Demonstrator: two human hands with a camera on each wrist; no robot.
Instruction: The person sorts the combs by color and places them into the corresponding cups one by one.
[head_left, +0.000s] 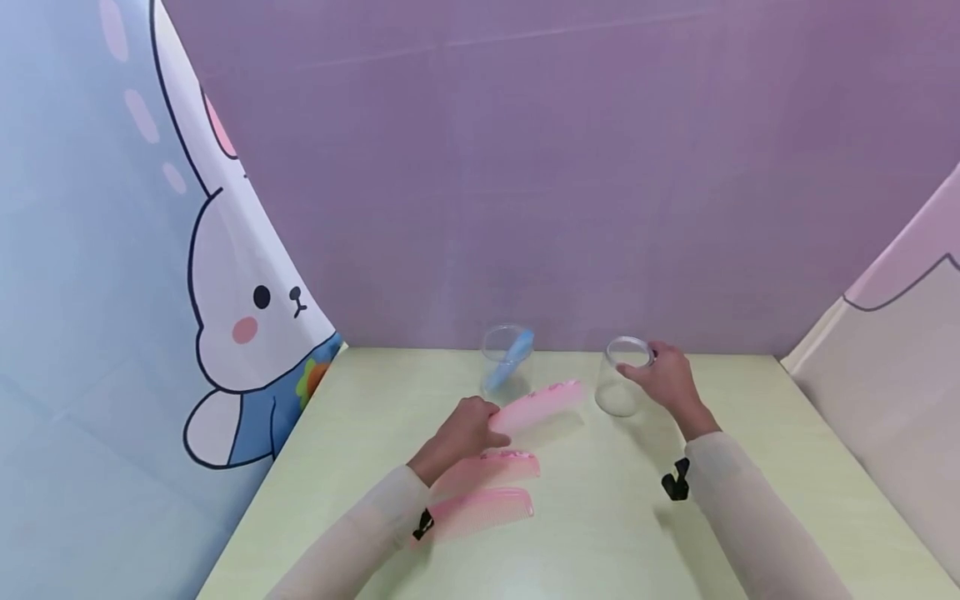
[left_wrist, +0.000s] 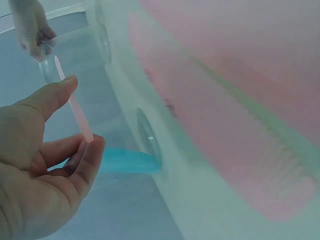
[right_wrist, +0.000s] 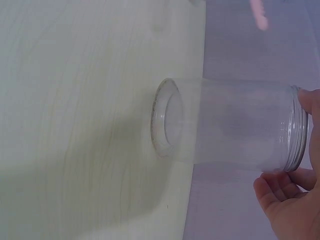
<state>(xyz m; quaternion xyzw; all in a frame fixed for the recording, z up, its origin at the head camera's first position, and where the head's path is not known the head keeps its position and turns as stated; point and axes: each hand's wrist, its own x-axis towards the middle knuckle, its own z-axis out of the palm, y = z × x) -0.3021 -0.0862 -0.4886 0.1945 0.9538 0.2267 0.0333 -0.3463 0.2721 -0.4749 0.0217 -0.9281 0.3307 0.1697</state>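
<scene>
My left hand point(head_left: 467, 432) pinches one end of a pink comb point(head_left: 540, 404) between thumb and fingers, holding it above the table with its far end pointing right. In the left wrist view that comb point(left_wrist: 80, 117) shows edge-on. My right hand point(head_left: 667, 379) grips the threaded rim of a clear jar point(right_wrist: 235, 122), which is upright with nothing visible inside. A second clear jar point(head_left: 491, 354) stands to its left, holding a slanted light-blue item point(head_left: 512, 362) of unclear kind. Two more pink combs, an upper one point(head_left: 498, 468) and a lower one point(head_left: 487, 510), lie under my left forearm, partly hidden.
The pale wooden table point(head_left: 600, 533) ends at a purple backdrop point(head_left: 525, 183). A sheet with a printed rabbit point(head_left: 240, 333) hangs on the left, and a pale sheet point(head_left: 900, 400) on the right. Both jars are near the table's back edge.
</scene>
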